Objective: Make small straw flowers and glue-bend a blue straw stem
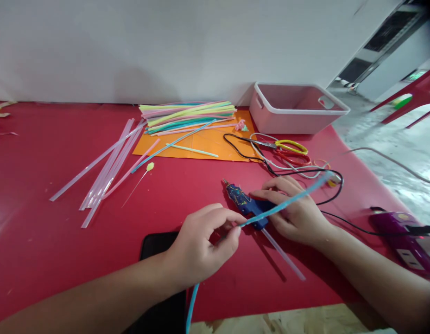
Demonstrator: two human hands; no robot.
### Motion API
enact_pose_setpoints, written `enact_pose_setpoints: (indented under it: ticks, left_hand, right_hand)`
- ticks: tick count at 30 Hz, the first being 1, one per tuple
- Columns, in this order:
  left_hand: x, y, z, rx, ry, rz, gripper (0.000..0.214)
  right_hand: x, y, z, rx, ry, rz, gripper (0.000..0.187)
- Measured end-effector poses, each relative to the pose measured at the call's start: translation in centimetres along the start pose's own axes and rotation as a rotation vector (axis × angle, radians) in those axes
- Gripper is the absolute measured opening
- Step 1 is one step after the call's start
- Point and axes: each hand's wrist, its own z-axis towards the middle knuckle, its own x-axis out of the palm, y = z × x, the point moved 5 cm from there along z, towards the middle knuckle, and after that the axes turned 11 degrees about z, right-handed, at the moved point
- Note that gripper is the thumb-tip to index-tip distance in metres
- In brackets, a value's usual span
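My left hand (pixel 204 243) is closed in a pinch on a blue straw (pixel 287 199) that runs up and to the right over my right hand; a second blue stretch hangs below the wrist. My right hand (pixel 296 211) lies over the body of a blue glue gun (pixel 244 204) on the red table (pixel 44 222), fingers curled around it. The gun's nozzle points up and left. A clear glue stick (pixel 282 255) sticks out of its back toward me.
Clear glue sticks (pixel 104 171) lie at left, a pile of coloured straws (pixel 189 113) on orange paper (pixel 215 144) at the back. Yellow-handled scissors (pixel 287 147), a white bin (pixel 298 109), black cords, a purple power strip (pixel 406 236) and a black phone (pixel 159 246) surround my hands.
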Motion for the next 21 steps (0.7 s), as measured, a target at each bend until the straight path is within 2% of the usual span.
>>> enact_pose_setpoints:
  ticks: [3, 6, 8, 14, 21]
  left_hand:
    - [0.0, -0.4, 0.0, 0.08, -0.01, 0.1, 0.014]
    - [-0.1, -0.6, 0.0, 0.132, -0.014, 0.164, 0.015]
    - [0.0, -0.8, 0.0, 0.181, -0.01, 0.201, 0.014]
    - [0.2, -1.4, -0.1, 0.286, -0.007, 0.267, 0.014]
    - [0.4, -1.3, 0.0, 0.281, 0.017, 0.256, 0.013]
  right_hand:
    - [-1.1, 1.0, -0.2, -0.055, -0.127, 0.183, 0.037]
    - [-1.0, 2.3, 0.0, -0.154, -0.087, 0.359, 0.038]
    - [-0.6, 3.1, 0.2, -0.208, -0.08, 0.386, 0.033]
    - [-0.4, 4.0, 0.7, -0.25, -0.142, 0.41, 0.017]
    - [-0.5, 4.5, 0.8, -0.258, -0.146, 0.469, 0.008]
